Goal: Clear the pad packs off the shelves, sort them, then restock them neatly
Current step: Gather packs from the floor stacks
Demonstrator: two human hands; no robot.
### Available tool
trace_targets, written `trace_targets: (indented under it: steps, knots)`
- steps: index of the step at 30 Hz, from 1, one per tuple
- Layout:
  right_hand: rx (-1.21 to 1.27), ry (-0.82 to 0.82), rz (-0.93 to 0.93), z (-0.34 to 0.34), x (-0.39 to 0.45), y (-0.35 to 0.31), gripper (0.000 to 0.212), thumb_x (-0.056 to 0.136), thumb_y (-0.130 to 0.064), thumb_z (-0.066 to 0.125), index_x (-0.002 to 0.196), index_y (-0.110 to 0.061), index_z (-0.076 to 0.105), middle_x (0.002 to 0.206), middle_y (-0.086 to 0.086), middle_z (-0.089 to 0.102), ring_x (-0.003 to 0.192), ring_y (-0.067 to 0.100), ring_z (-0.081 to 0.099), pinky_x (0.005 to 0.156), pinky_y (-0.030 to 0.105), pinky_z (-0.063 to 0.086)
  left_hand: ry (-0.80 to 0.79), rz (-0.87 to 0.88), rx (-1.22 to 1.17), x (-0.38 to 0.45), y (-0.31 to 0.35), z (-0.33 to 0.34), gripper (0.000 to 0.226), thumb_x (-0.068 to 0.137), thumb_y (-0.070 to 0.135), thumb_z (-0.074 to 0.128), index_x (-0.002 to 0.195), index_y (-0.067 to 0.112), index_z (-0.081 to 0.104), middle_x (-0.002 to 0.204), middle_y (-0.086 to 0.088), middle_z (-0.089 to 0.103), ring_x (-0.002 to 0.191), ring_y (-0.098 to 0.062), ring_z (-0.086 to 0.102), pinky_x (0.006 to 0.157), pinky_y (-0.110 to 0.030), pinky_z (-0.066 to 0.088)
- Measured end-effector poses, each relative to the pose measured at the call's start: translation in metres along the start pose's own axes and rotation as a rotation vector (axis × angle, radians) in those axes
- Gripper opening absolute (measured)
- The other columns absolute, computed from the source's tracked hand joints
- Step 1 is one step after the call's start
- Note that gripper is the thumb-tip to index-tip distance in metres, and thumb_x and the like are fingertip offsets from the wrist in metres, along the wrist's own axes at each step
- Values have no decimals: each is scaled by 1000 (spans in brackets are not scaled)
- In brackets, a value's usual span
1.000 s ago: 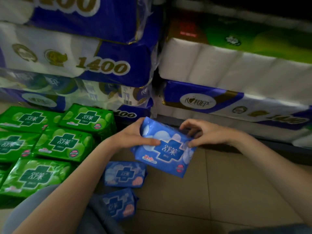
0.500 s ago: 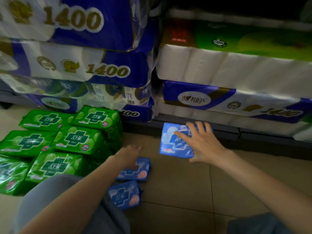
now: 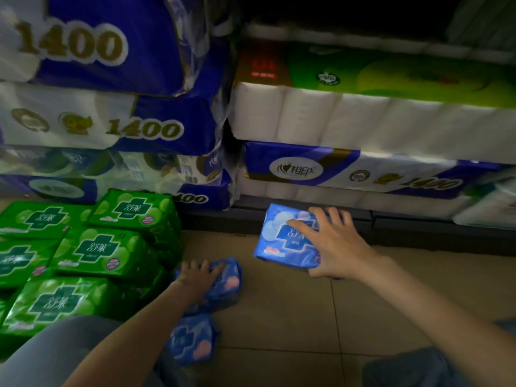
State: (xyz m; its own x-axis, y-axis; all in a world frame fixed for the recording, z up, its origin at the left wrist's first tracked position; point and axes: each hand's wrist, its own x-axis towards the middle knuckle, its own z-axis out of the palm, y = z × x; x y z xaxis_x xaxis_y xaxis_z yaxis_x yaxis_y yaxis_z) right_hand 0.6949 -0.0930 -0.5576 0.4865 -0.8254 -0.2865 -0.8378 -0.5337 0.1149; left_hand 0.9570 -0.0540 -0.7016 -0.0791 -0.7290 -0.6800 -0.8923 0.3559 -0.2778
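Observation:
My right hand (image 3: 332, 244) grips a light blue pad pack (image 3: 282, 241), which rests on the floor against the dark shelf base. On a smaller dark blue pad pack (image 3: 227, 280) lying on the tiles sits my left hand (image 3: 199, 276), fingers laid over its top. Another dark blue pack (image 3: 190, 342) lies nearer to me, under my left forearm. Several green pad packs (image 3: 95, 252) are stacked in rows on the floor at the left.
Large toilet paper bundles (image 3: 307, 127) fill the shelves ahead, blue and white ones at left and below, a green one above. The dark shelf base (image 3: 418, 227) runs along the floor. Beige floor tiles (image 3: 349, 317) lie between my arms. My knees show at the bottom.
My left hand let go of the light blue pack and dropped onto the dark blue pack. My right hand carried the light blue pack down to the floor by the shelf base.

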Motion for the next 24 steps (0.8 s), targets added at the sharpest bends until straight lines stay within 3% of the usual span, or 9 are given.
trace_targets:
  steps: [2,4,7,9,11,13,17,21,24]
  knots:
    - [-13,-5,27,-5,-5,6,99,75,-59,63,148,-34,2,149,8,7,133,32,13,109,43,12,40,46,-185,-6,-5,-27,95,85,47,59,150,24,-5,150,-13,21,132,-39,29,104,-48,30]
    - [-45,11,43,-17,-8,15,99,73,-60,65,148,-33,7,147,10,13,131,33,19,107,44,16,60,200,-473,-16,-19,-65,101,73,54,64,149,23,5,147,-11,26,132,-34,31,106,-39,27]
    - [-124,142,110,-53,-11,32,106,45,-63,77,139,-32,40,132,15,42,109,37,45,92,45,31,87,407,-739,-51,-40,-131,94,62,56,59,144,25,24,139,-4,38,125,-21,41,97,-23,31]
    - [-113,185,111,-89,-21,44,99,52,-59,74,141,-39,34,140,12,34,117,35,38,96,40,25,111,461,-687,-72,-52,-173,75,73,41,66,139,27,35,132,2,43,120,-15,44,91,-20,33]
    - [-43,173,53,-124,-36,61,91,67,-54,66,143,-47,17,147,3,18,129,29,22,105,36,18,157,499,-541,-94,-62,-216,61,79,26,69,135,29,43,133,1,45,120,-16,45,95,-23,34]
    - [-40,155,42,-165,-55,74,88,68,-53,64,140,-54,13,145,-4,14,128,24,19,105,30,17,194,522,-442,-129,-76,-256,57,80,23,68,132,34,46,133,1,45,118,-12,43,101,-28,35]
    - [43,443,29,-249,-98,92,87,43,-71,45,124,-70,13,138,-6,25,120,20,30,96,30,21,395,541,-436,-224,-113,-315,55,68,35,60,121,46,48,122,17,48,113,0,45,101,-19,35]
    - [87,918,51,-312,-116,112,88,44,-69,58,127,-51,34,128,8,44,113,37,47,99,55,37,787,526,-505,-316,-154,-354,57,58,47,59,113,56,48,115,22,56,106,4,54,93,-15,43]
    - [106,1194,81,-340,-106,100,86,47,-65,56,128,-40,40,127,17,43,111,44,47,96,60,38,970,531,-631,-359,-183,-375,51,56,40,63,107,46,58,110,10,63,91,-3,63,80,-24,53]
